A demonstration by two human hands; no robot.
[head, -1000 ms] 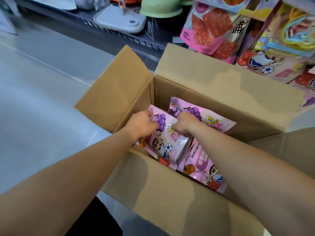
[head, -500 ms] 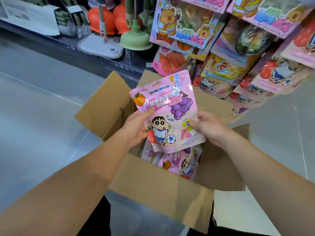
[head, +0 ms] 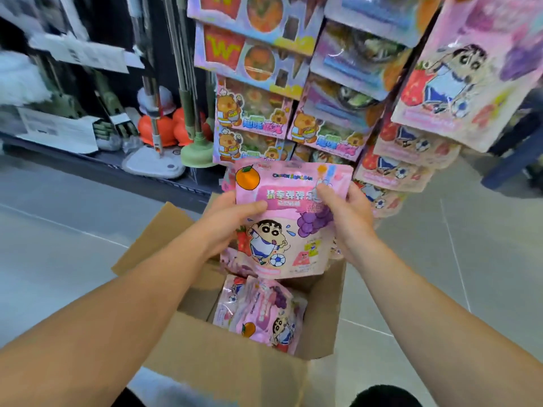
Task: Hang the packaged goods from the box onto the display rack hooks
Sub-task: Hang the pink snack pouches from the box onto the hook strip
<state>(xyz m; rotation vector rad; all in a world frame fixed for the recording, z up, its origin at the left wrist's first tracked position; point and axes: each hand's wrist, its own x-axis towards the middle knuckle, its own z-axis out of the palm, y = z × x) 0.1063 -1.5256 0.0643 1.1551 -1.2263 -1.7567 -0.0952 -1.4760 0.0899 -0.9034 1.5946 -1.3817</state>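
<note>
Cardboard box (head: 235, 365) holds pink packets (head: 258, 315); left hand (head: 226, 221) and right hand (head: 346, 218) grip one pouch (head: 288, 224).

— Where are the two bare arms?

— Both reach forward from the bottom corners, forearms angled inward, wrists close together near the middle.

— And the left hand (head: 227, 223)?

— Raised, thumb lying across the front of the flat pink plastic snack pouch with a cartoon boy printed on it (head: 286, 221), the other fingers hidden behind its left edge.

— The right hand (head: 345, 214)?

— Level with the left, thumb pressed on the pouch's front, fingers curled round its right edge. Each hand grips one side.
</note>
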